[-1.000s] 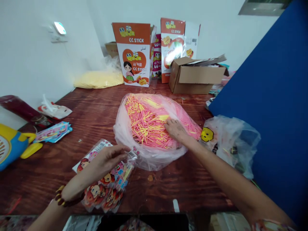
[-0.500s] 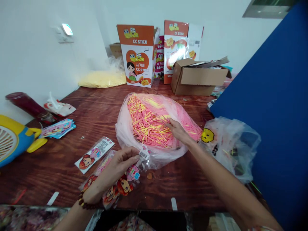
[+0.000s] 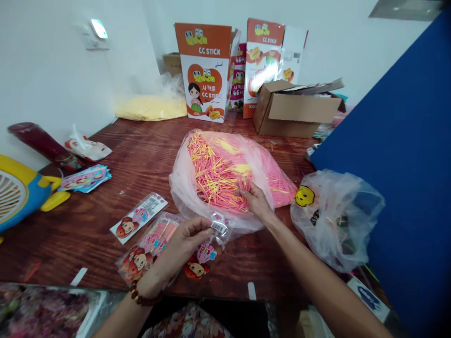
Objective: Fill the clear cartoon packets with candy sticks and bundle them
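A big clear plastic bag (image 3: 183, 188) lies open in the middle of the wooden table, full of thin pink and yellow sticks (image 3: 218, 173). My right hand (image 3: 255, 199) is inside its mouth, fingers closed on a bunch of the sticks. My left hand (image 3: 183, 241), with a bead bracelet at the wrist, pinches the top of a small clear packet (image 3: 214, 237) printed with a cartoon girl. Under that hand lie more such packets (image 3: 148, 246), some filled with sticks.
A single flat packet (image 3: 138, 218) lies to the left, with a packet stack (image 3: 84, 178), a yellow-blue toy fan (image 3: 21, 195) and a dark red tube (image 3: 42, 145). CC STICK cartons (image 3: 206, 70), a brown cardboard box (image 3: 299, 110), a yellow bag (image 3: 151, 108), a crumpled smiley bag (image 3: 334, 211) and a blue panel (image 3: 398, 141) surround.
My right hand has pulled back from the middle of the stick pile to its near edge and closed on sticks. My left hand has lifted one packet toward the bag.
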Tool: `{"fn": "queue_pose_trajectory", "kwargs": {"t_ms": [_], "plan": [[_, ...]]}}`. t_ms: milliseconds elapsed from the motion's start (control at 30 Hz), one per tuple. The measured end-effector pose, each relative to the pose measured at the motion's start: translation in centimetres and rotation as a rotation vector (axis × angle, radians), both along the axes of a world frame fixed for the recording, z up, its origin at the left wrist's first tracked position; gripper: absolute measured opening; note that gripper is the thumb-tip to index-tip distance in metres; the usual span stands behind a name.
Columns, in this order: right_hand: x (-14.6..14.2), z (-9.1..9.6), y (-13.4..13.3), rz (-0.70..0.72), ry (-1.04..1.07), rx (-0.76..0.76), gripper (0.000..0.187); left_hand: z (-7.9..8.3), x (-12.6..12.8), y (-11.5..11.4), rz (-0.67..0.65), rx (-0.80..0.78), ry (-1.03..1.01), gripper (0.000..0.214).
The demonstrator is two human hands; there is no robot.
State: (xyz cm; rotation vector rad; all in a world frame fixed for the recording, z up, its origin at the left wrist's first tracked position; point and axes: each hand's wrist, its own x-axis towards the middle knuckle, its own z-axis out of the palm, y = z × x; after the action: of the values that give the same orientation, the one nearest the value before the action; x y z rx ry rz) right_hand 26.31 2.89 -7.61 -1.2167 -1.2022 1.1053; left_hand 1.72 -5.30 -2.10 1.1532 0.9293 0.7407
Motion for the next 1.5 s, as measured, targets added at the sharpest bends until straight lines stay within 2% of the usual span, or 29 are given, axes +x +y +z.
{"fn": "queue_pose_trajectory", "kwargs": {"t_ms": [200,300,400,500,567,633,733,800,1033,1167,1233,1300,1400,1500], "plan": [[0.0,-1.2,-0.8,0.011,-0.118,-0.008,0.017,0.0,0.5,-0.1,0.051,-0.001,-0.023,0.018],[-0.2,-0.9,-0.7,0.027,-0.096,-0.038,0.019,0.3,0.9,0.1,0.111,-0.029,-0.006,0.022],[-0.3,0.5,0.0,-0.019,0.018,-0.017,0.024,1.0,1.2,0.6,0.136,-0.018,-0.004,0.025],[-0.5,2.7,0.8,-0.045,0.239,-0.012,0.032,1.8,1.4,1.5,0.124,0.07,0.001,0.023],[-0.7,4.3,0.9,-0.012,0.326,-0.029,0.035,2.4,1.4,2.3,0.103,0.121,0.019,0.022],[-1.1,5.8,0.5,0.072,0.329,-0.049,0.034,2.7,1.5,3.2,0.058,0.15,0.037,0.021],[-2.0,7.3,-1.0,0.266,0.239,-0.079,0.029,2.7,1.7,4.3,0.005,0.187,0.067,0.021],[-2.6,7.5,-2.0,0.334,0.141,-0.051,0.027,2.2,1.7,4.9,0.015,0.215,0.105,0.021],[-3.4,6.5,-3.7,0.279,-0.431,0.158,0.014,0.8,1.3,4.9,0.02,0.277,0.234,0.02],[-3.7,6.6,-4.0,0.29,-0.54,0.202,0.012,0.7,1.4,4.3,0.017,0.265,0.267,0.025],[-3.6,6.7,-4.1,0.289,-0.497,0.168,0.011,0.6,1.4,3.9,0.011,0.263,0.262,0.028],[-3.4,6.7,-4.0,0.25,-0.364,0.116,0.013,0.5,1.3,3.5,0.023,0.297,0.238,0.029],[-3.3,7.1,-3.8,0.115,-0.033,0.093,0.015,0.2,1.1,2.9,0.059,0.373,0.214,0.028],[-3.9,8.1,-4.0,-0.012,0.269,0.149,0.015,0.2,1.1,2.4,0.07,0.424,0.236,0.03]]}}
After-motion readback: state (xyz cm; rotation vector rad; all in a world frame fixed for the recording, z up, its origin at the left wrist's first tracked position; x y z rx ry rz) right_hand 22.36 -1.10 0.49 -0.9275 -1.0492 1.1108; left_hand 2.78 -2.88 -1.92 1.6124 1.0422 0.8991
